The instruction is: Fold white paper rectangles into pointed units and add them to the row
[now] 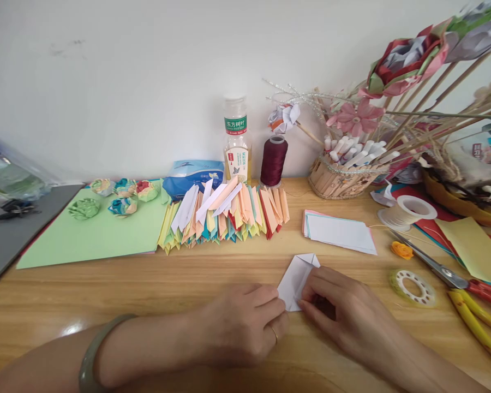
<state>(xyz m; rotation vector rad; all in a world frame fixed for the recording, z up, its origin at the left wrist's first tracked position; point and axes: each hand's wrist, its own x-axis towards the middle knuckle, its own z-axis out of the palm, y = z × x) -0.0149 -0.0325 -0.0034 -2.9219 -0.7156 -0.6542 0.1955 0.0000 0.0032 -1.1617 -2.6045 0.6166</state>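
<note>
A small white paper (295,277), partly folded, lies on the wooden table (106,295) near the front middle. My left hand (245,322) rests beside its left edge with curled fingers, the fingertips pressing the paper's lower corner. My right hand (343,311) covers the paper's right side, its fingers bent and pinching the fold. Both hands meet at the paper's near corner. A greenish bangle (90,355) sits on my left wrist.
Behind the hands stands a row of folded coloured papers (225,215), a stack of white sheets (339,231), a green sheet (98,232) with paper flowers, a bottle (236,142), a dark red thread spool (274,161), a basket (343,177), scissors (437,267) and tape rings at right.
</note>
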